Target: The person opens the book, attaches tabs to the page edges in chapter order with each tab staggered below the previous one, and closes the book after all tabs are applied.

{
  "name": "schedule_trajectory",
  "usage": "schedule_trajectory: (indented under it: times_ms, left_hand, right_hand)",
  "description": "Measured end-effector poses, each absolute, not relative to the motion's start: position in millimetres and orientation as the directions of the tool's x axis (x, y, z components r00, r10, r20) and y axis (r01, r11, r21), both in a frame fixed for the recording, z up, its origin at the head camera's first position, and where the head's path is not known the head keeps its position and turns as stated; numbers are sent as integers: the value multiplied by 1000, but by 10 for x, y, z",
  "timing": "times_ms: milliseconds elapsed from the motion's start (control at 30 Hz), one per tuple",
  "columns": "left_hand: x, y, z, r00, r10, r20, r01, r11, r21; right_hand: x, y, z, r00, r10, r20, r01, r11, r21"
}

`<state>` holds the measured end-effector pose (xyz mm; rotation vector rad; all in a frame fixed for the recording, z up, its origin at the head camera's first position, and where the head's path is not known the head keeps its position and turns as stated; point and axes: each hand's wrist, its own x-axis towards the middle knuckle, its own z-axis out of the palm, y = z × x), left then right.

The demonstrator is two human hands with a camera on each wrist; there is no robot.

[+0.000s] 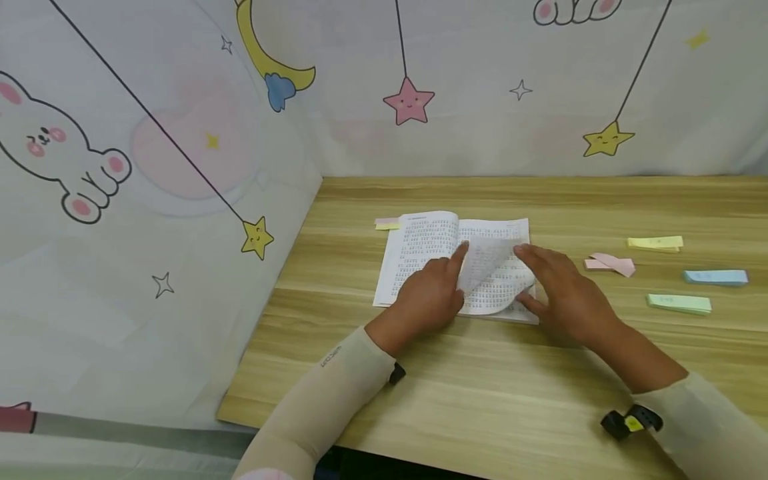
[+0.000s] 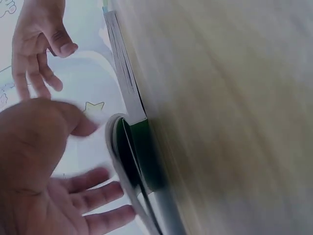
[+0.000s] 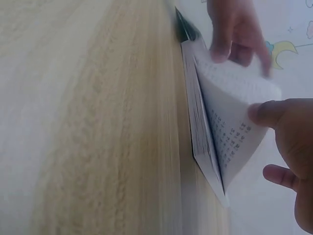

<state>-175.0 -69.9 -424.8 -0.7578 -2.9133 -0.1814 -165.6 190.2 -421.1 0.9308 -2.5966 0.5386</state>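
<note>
An open book [image 1: 423, 257] with printed pages lies on the table. One of its right-hand leaves [image 1: 498, 287] is lifted and curled at its free side. My left hand [image 1: 429, 293] is over the middle of the book, its index finger stretched along the page near the fold. At the right edge my right hand [image 1: 570, 293] has its fingers and thumb spread apart beside the lifted leaf. In the right wrist view a fingertip of the right hand [image 3: 288, 137] touches the raised page [image 3: 230, 117]. Pink and yellow paper tabs [image 1: 387, 224] stick out at the book's upper left.
Folded paper strips lie right of the book: yellow [image 1: 655, 244], pink [image 1: 609, 265], blue [image 1: 716, 277] and green [image 1: 679, 304]. The wooden table [image 1: 480, 393] meets a cartoon-printed cloth [image 1: 468, 133] at the back and left. Each sleeve has a dark wrist camera strapped on.
</note>
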Motion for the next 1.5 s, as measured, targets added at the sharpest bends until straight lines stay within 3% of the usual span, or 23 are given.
schedule_trajectory:
  times_ms: [100,167,300,433,733,900,1000,1133,1267,1500]
  left_hand:
    - [-1761,-718,-4242,-867,418,272,446,894,47]
    - [-1764,-734,-4219,-854,431,293,430,900,-69]
    - [-1757,-738,-4182,-803,581,132,538,802,-259]
    - [-1728,-705,-4189,-747,665,17,651,736,-184]
    - [-1739,-669,-4232,-805,592,36,586,803,-107]
    - [-1756,-679,-4242,-823,531,202,529,846,-66]
    - [-1770,-696,-4218,-830,495,258,479,869,-126]
    - [-1766,-716,-4176,-807,570,154,532,815,-228]
    - [-1746,-710,-4186,-782,620,61,606,779,-160]
    - [-1722,-700,-4252,-850,519,90,508,853,-118]
  right_hand:
    - [-1665,1938,-4238,-682,-578,447,-705,681,-196]
    - [-1683,1954,-4265,-641,-622,449,-742,651,-159]
    - [-1704,1960,-4304,-617,-662,426,-769,622,-146]
    - [-1698,1952,-4311,-618,-642,455,-766,622,-163]
    - [-1664,1912,-4298,-652,-577,492,-727,659,-191]
    - [-1648,1935,-4305,-697,-525,488,-677,707,-207]
    - [-1659,1961,-4323,-692,-550,468,-690,694,-205]
    - [-1678,1978,-4356,-660,-601,451,-727,661,-183]
    - [-1677,1974,-4360,-650,-585,485,-732,653,-193]
    - [-1665,1922,-4333,-662,-530,529,-713,664,-226]
